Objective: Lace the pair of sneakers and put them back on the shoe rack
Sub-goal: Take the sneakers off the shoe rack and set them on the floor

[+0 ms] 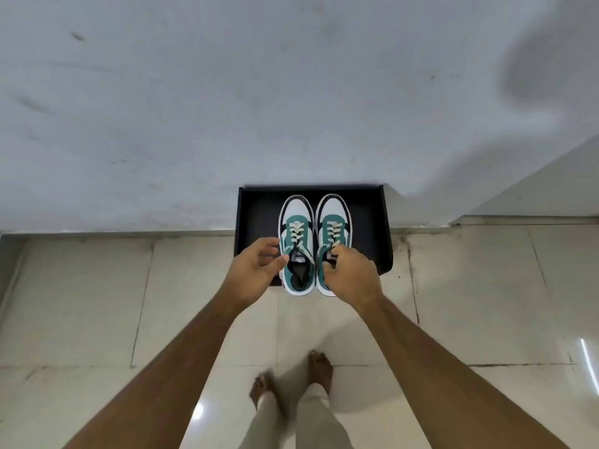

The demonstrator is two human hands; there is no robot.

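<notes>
**Both sneakers sat on the rack; your hands were at their collars**

Your right hand's fingers (334,254) were curled down at the tongue of the right sneaker (334,228), pinching or hooking its top edge; whether they truly gripped it could not be told. Your left hand (256,267) sat just beside the left sneaker (296,228), fingers loosely spread, thumb tip touching or nearly touching the collar, holding nothing that could be seen.

Both shoes were laced with cream laces (295,233) and stood side by side, toes toward the wall (291,92), on the black shoe rack (369,222). Their heels overhung its front edge above the tiled floor (194,303).

These looked like light shoes: soft uppers that would fold under a pinch, stiff rubber soles that would not. A tongue would likely stretch and let the shoe swing, so the firmer hold was probably the heel collar or the sole's sides. The loose lace ends could snag if you dragged them.
</notes>
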